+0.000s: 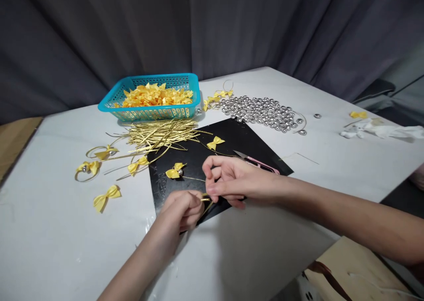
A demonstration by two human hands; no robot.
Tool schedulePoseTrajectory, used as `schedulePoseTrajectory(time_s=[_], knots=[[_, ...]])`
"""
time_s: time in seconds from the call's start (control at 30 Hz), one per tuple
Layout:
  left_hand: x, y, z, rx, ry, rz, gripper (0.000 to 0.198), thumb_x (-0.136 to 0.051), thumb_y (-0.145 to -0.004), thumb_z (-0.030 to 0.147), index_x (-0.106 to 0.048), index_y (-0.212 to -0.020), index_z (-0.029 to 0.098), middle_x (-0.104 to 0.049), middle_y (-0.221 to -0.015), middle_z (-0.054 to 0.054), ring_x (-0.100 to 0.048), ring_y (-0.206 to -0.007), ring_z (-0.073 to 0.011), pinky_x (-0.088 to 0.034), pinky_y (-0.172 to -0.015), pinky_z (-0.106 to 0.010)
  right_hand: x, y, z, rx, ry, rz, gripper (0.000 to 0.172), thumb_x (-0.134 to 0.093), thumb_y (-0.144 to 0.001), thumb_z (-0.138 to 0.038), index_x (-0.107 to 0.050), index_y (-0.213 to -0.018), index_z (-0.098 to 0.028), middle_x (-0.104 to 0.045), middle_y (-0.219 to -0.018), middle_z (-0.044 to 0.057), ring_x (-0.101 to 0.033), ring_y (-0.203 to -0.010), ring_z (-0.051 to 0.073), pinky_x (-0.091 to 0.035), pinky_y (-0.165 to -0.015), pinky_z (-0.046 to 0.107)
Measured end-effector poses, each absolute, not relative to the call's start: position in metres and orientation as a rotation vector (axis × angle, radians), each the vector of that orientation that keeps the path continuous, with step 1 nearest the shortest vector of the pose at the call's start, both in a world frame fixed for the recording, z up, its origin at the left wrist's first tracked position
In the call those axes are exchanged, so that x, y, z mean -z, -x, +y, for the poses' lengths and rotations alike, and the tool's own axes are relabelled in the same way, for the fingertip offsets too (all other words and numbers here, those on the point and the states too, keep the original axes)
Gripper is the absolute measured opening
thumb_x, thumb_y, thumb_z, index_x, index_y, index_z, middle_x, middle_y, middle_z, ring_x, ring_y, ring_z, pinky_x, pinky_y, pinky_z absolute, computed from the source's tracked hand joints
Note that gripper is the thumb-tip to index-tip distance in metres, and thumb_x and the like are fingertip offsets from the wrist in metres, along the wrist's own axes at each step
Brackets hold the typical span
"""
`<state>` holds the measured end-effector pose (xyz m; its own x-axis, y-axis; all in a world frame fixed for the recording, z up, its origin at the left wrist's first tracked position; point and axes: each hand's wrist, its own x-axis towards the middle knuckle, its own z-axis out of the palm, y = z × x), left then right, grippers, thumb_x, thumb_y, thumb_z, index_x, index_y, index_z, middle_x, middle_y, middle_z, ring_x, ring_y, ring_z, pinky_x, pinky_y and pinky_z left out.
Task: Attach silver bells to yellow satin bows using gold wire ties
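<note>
My left hand is closed in a pinch on a thin gold cord above the near edge of a black mat. Right beside it, my right hand has thumb and fingers curled together at the other side of the same cord; the fingers partly hide it. A yellow bow with a silver bell lies on the mat, and a thin strand runs from it toward my right hand. Another yellow bow rests farther back. Scissors with pink handles lie behind my right wrist.
A blue basket full of yellow bows stands at the back, with a heap of gold cords before it. Silver bells are spread at back right. Several bows lie leftward, including a loose bow. White crumpled material lies far right.
</note>
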<state>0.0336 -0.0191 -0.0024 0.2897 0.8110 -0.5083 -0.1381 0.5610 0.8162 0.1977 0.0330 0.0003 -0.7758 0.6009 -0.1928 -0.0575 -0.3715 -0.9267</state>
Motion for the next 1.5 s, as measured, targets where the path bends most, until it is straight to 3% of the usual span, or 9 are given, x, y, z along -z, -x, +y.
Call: schedulePoseTrajectory(time_s=[0.13,0.3,0.57,0.93,1.1,1.27,1.4,1.5], knots=[[0.001,-0.031,-0.018,-0.715,-0.754,1.071,0.026,-0.047,-0.061,0.028,-0.032,-0.040,0.022,-0.019,-0.043,0.008,-0.010,-0.045,-0.0081,-0.009,-0.045,-0.028,0.003,-0.201,0.032,-2.272,0.698,-1.402,0.029,-0.068,-0.080,-0.030,-0.043,-0.085,-0.017,-0.057,-0.067,-0.006,-0.039,-0.037,-0.001,-0.034,-0.033,0.009],[0.003,-0.033,-0.020,-0.692,-0.807,1.134,0.019,-0.046,-0.062,0.029,-0.055,-0.051,0.017,-0.018,-0.040,0.009,-0.008,-0.044,-0.0089,-0.008,-0.043,-0.027,0.005,-0.200,0.030,-2.288,0.696,-1.370,0.028,-0.068,-0.081,-0.029,-0.044,-0.084,-0.017,-0.056,-0.067,-0.006,-0.039,-0.036,-0.001,-0.033,-0.032,0.009],[0.003,-0.033,-0.019,-0.732,-0.793,1.138,0.027,-0.046,-0.065,0.027,-0.040,-0.039,0.021,-0.017,-0.041,0.007,-0.010,-0.043,-0.0095,-0.009,-0.044,-0.028,0.005,-0.195,0.026,-2.336,0.728,-1.092,0.023,-0.067,-0.081,-0.020,-0.044,-0.082,-0.016,-0.057,-0.065,-0.006,-0.023,-0.035,-0.002,-0.030,-0.032,0.007],[0.005,-0.032,-0.021,-0.706,-0.917,1.085,0.029,-0.043,-0.074,0.025,-0.056,-0.050,0.016,-0.018,-0.042,0.008,-0.010,-0.043,-0.0096,-0.011,-0.043,-0.027,0.006,-0.194,0.025,-2.291,0.806,-1.209,0.031,-0.072,-0.076,-0.031,-0.044,-0.077,-0.016,-0.053,-0.057,-0.008,-0.028,-0.034,-0.001,-0.027,-0.032,0.009],[0.007,-0.031,-0.021,-0.716,-0.962,1.079,0.036,-0.042,-0.080,0.032,-0.055,-0.050,0.017,-0.017,-0.043,0.008,-0.011,-0.044,-0.0099,-0.013,-0.044,-0.027,0.002,-0.195,0.026,-2.237,0.857,-1.349,0.034,-0.070,-0.076,-0.036,-0.042,-0.076,-0.016,-0.061,-0.061,-0.004,-0.036,-0.032,-0.001,-0.027,-0.030,0.009],[0.008,-0.031,-0.021,-0.710,-0.967,1.086,0.032,-0.043,-0.077,0.027,-0.052,-0.048,0.018,-0.017,-0.042,0.008,-0.011,-0.043,-0.0099,-0.011,-0.044,-0.028,0.000,-0.195,0.027,-2.183,0.892,-1.438,0.028,-0.068,-0.077,-0.031,-0.045,-0.077,-0.016,-0.062,-0.064,-0.003,-0.038,-0.033,-0.001,-0.028,-0.030,0.008],[0.009,-0.032,-0.021,-0.753,-0.911,1.099,0.029,-0.041,-0.073,0.023,-0.041,-0.045,0.019,-0.021,-0.045,0.006,-0.014,-0.045,-0.0102,-0.012,-0.044,-0.027,0.003,-0.196,0.028,-2.142,0.918,-1.441,0.013,-0.059,-0.082,-0.026,-0.055,-0.085,-0.014,-0.053,-0.050,-0.008,-0.035,-0.031,0.001,-0.039,-0.032,0.012],[0.012,-0.031,-0.020,-0.766,-0.853,1.078,0.027,-0.041,-0.073,0.021,-0.035,-0.047,0.021,-0.021,-0.046,0.007,-0.014,-0.045,-0.0104,-0.012,-0.043,-0.026,0.004,-0.198,0.030,-2.128,0.962,-1.425,0.020,-0.053,-0.086,-0.028,-0.062,-0.079,-0.012,-0.045,-0.038,-0.008,-0.031,-0.030,0.003,-0.044,-0.035,0.015]])
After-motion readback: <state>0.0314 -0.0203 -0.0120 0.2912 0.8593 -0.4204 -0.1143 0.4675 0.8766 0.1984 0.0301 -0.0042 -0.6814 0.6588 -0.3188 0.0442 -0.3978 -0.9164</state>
